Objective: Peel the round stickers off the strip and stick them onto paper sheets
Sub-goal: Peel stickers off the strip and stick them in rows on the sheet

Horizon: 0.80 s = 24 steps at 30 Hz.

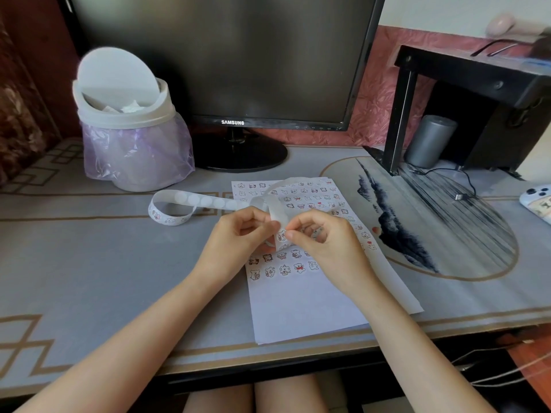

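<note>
Paper strip (pixel 193 200) — limp, light; left hand (pixel 238 234) pinches it, right hand (pixel 325 242) seemingly nips a sticker (pixel 281 234) edge.

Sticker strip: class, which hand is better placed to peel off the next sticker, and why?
Right. The right hand pinches a sticker on the strip, while the left hand holds the strip steady above the paper sheet.

The left hand (pixel 238 231) and right hand (pixel 325 242) are bare, with short plain nails, and both forearms (pixel 143 323) are uncovered up to the elbows. Two bare thighs (pixel 220 397) show below the near edge of the desk (pixel 89 263).
</note>
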Each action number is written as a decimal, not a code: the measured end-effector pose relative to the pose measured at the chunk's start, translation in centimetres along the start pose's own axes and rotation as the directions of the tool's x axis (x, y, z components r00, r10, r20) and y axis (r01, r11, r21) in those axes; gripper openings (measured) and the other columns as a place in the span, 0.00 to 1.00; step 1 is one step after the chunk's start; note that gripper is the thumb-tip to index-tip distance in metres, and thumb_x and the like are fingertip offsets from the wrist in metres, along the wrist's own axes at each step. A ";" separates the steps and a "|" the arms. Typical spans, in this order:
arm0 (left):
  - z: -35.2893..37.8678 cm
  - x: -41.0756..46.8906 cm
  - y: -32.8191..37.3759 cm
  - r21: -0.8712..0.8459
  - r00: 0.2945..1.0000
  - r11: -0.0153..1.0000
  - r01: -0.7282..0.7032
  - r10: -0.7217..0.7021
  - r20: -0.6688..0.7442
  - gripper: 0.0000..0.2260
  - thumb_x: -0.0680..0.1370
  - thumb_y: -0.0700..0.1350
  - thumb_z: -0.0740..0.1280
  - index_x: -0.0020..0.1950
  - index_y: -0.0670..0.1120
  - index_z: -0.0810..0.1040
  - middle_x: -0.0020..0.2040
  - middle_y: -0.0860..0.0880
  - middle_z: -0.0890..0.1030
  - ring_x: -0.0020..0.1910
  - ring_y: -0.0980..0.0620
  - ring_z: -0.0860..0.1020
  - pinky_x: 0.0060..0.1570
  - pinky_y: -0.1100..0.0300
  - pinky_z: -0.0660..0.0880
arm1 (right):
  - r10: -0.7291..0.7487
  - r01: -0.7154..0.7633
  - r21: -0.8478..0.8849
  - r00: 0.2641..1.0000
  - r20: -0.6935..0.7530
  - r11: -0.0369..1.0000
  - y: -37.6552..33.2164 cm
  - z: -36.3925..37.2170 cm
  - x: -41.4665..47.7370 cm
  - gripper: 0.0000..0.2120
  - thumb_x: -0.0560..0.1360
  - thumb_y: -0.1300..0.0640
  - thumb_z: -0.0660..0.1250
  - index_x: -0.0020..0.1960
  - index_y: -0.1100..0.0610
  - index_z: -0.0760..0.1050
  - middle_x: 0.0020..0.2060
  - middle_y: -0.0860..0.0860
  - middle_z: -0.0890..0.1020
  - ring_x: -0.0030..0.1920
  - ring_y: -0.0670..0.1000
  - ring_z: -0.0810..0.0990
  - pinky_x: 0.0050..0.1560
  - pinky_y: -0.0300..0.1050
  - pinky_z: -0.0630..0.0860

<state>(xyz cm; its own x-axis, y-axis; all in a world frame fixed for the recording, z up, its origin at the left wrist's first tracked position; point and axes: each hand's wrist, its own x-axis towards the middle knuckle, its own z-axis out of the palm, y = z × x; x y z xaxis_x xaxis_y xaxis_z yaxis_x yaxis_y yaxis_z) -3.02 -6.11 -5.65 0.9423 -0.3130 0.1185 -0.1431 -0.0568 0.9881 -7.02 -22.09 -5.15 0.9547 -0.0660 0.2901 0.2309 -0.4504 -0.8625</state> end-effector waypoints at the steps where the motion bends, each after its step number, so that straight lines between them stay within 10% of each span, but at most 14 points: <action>1: 0.0 0.0 0.0 0.011 1.000 1.000 0.002 -0.002 -0.002 0.05 0.76 0.42 0.69 0.39 0.46 0.79 0.35 0.50 0.82 0.37 0.51 0.82 0.45 0.59 0.79 | -0.007 0.007 -0.009 1.000 0.010 1.000 0.0 -0.1 -0.1 0.05 0.72 0.62 0.71 0.41 0.53 0.80 0.34 0.39 0.78 0.34 0.40 0.72 0.37 0.31 0.67; 8: -0.1 0.0 0.0 0.003 0.999 0.999 0.037 -0.037 -0.013 0.06 0.76 0.41 0.68 0.40 0.43 0.78 0.33 0.49 0.82 0.35 0.52 0.81 0.43 0.61 0.80 | -0.040 0.038 0.072 0.999 0.030 0.997 -0.6 -1.1 -0.8 0.08 0.72 0.63 0.71 0.40 0.51 0.78 0.38 0.41 0.78 0.40 0.43 0.75 0.39 0.33 0.68; 24: 0.0 0.3 -0.5 0.025 0.996 0.996 0.084 -0.084 0.012 0.05 0.76 0.40 0.68 0.40 0.42 0.78 0.35 0.45 0.81 0.34 0.52 0.80 0.44 0.60 0.81 | 0.462 -0.468 -0.023 0.878 -0.125 0.883 2.6 -10.3 -2.5 0.02 0.73 0.61 0.70 0.42 0.58 0.79 0.23 0.43 0.76 0.28 0.46 0.67 0.31 0.39 0.62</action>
<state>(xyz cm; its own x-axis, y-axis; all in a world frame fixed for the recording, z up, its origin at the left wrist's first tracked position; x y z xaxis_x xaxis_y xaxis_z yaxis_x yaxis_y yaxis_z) -2.70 -6.13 -6.10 0.9472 -0.3187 0.0339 -0.0713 -0.1064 0.9918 -10.79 -32.28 -3.84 0.9213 -0.3778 -0.0920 -0.2476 -0.3874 -0.8880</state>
